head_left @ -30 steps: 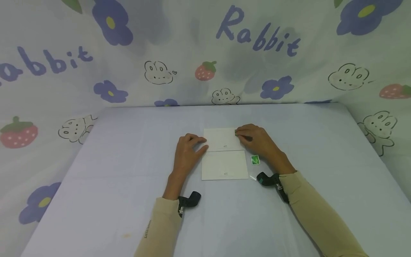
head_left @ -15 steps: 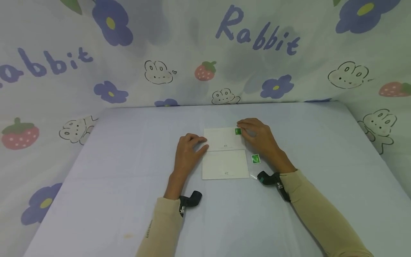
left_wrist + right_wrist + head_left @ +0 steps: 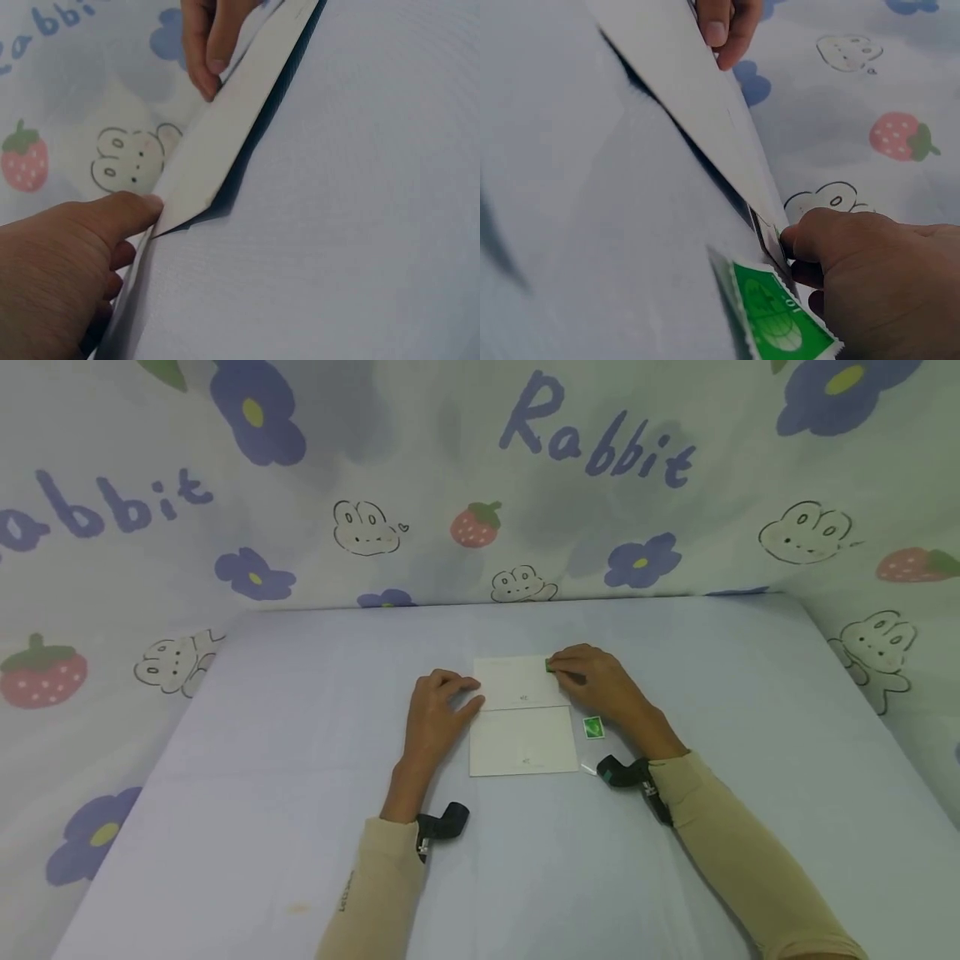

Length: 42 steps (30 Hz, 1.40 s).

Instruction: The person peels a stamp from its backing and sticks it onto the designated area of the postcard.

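Two white paper rectangles, like envelopes or postcards, lie one behind the other: the far one and the near one. Each carries a tiny mark low in its middle. My left hand rests at the far one's left edge, thumb and forefinger touching it and spread apart. At its top right corner, my right hand brings thumb and fingertips together on a small green postage stamp, which they mostly cover. A second green stamp, white-bordered, lies to the right and stands large in the right wrist view.
A small clear scrap lies right of the near envelope. A white cloth covers the table. Behind it hangs a printed curtain. Black wrist cameras sit on both forearms.
Half a second ago my right fingers stood just right of the corner stamp, leaving it in view; now they are back on it. My left hand keeps its place.
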{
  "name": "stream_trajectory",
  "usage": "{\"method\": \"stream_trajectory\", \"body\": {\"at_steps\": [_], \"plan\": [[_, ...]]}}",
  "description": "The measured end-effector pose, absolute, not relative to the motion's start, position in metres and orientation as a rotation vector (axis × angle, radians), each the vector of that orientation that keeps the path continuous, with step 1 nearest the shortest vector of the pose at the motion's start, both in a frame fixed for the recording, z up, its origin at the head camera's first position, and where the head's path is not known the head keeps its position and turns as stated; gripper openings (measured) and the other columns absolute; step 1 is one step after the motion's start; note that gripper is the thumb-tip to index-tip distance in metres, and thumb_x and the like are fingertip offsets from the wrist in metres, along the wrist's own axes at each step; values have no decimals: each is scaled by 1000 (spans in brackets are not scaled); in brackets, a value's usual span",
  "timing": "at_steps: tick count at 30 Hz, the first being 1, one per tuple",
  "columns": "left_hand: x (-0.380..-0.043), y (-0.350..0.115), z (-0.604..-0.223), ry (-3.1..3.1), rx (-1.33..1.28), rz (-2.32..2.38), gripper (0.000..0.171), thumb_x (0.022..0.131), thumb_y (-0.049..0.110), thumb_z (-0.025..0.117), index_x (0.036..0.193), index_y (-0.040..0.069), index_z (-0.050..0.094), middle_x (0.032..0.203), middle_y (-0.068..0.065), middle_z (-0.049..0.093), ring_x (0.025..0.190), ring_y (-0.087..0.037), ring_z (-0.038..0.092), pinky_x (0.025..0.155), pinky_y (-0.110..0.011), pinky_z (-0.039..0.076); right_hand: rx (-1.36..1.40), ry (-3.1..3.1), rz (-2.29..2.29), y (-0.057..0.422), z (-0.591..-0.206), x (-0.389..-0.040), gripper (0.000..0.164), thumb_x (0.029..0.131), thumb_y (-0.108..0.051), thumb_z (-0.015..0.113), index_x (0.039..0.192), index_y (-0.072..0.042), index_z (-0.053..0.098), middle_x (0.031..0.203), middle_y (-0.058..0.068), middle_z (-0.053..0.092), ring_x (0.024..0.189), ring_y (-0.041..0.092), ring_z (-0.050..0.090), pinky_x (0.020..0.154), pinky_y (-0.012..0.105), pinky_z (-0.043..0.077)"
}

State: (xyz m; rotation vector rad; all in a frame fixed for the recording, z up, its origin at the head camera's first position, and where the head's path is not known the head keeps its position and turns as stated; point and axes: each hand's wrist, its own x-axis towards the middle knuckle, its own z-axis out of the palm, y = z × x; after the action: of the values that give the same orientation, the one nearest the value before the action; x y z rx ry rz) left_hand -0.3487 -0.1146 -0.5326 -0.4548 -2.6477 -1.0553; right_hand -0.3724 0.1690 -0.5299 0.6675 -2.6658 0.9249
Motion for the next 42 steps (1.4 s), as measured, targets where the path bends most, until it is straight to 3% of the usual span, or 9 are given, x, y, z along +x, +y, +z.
{"method": "stream_trajectory", "body": {"at_steps": [26, 37, 42], "plan": [[-348, -120, -538, -2662, -449, -1072, 19, 88, 19, 80, 105, 11, 77, 108, -6, 60, 101, -26, 52, 88, -38, 43, 766, -2416, 934, 157, -520, -372, 20, 89, 2, 72, 108, 1, 76, 116, 12, 71, 114, 28, 63, 98, 38, 50], [-347, -115, -531, -2677, -431, -1076, 20, 89, 20, 79, 107, 11, 77, 109, -6, 61, 104, -27, 52, 89, -39, 43, 506, -2750, 976, 163, -514, -369, 20, 97, -10, 66, 114, -8, 76, 125, 7, 68, 124, 26, 57, 107, 44, 42], [-348, -117, -530, -2647, -403, -1146, 25, 94, 21, 73, 117, 11, 74, 111, -5, 61, 104, -25, 53, 89, -39, 44, 376, -2590, 1133, 169, -519, -363, 17, 97, -9, 65, 108, -9, 77, 120, 4, 70, 118, 24, 60, 101, 43, 47]]}}
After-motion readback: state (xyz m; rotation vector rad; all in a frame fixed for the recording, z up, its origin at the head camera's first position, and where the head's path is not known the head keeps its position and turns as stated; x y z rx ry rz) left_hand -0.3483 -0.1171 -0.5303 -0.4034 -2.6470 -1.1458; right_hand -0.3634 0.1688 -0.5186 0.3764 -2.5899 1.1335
